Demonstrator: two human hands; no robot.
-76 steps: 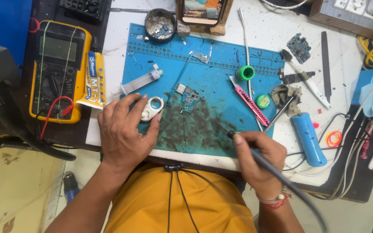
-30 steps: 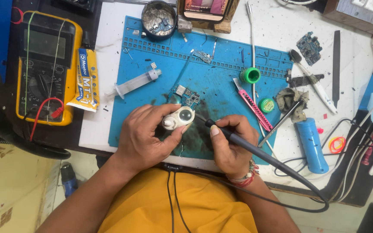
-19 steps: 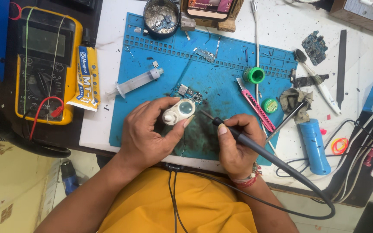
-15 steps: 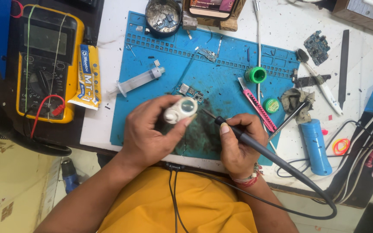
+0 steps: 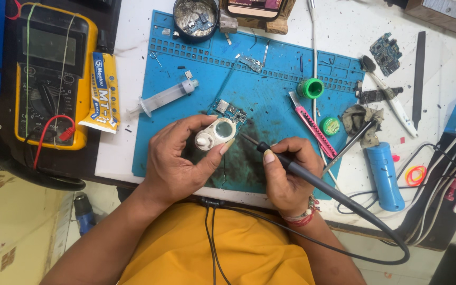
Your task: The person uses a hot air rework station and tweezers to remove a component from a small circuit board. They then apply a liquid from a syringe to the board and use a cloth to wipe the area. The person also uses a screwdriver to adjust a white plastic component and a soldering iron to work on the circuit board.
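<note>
My left hand (image 5: 178, 158) holds a small white magnifier loupe (image 5: 216, 134) between thumb and fingers, over the stained blue work mat (image 5: 270, 79). Just beyond the loupe lies a small circuit board (image 5: 232, 110). My right hand (image 5: 286, 177) grips a dark soldering iron (image 5: 286, 163) like a pen. Its tip points left and sits close beside the loupe's lens. The iron's black cable loops away to the lower right.
A yellow multimeter (image 5: 54, 74) and a yellow tube (image 5: 101, 92) lie at the left. A syringe (image 5: 167, 97), pink cutter (image 5: 312, 124), green spool (image 5: 311, 87), round metal tin (image 5: 195, 18), blue cylinder (image 5: 383, 174) and tangled wires (image 5: 439, 179) surround the mat.
My left hand picked the loupe up off the mat and raised it. My right hand brought the soldering iron left, its tip now near the loupe.
</note>
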